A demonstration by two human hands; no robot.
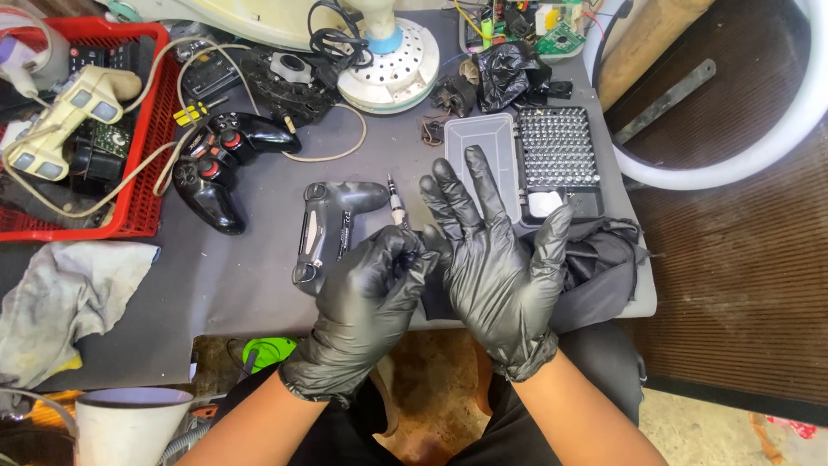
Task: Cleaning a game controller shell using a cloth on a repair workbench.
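Both my hands wear black gloves and hover over the front edge of the grey table (259, 285). My left hand (371, 293) is closed around a small precision screwdriver (397, 205), whose tip points up and away from me. My right hand (496, 259) is right beside it, held up with the palm toward me and the fingers spread, holding nothing. A black gamepad shell (332, 220) lies just left of the screwdriver tip.
An open bit-set case (556, 155) with a grey tray lid (487, 151) sits behind my right hand. A black gamepad (220, 164), a red basket (147, 129) holding a beige controller (65, 121), a white fan base (388, 65), a rag (69, 293) and a black cloth (604, 259) lie around.
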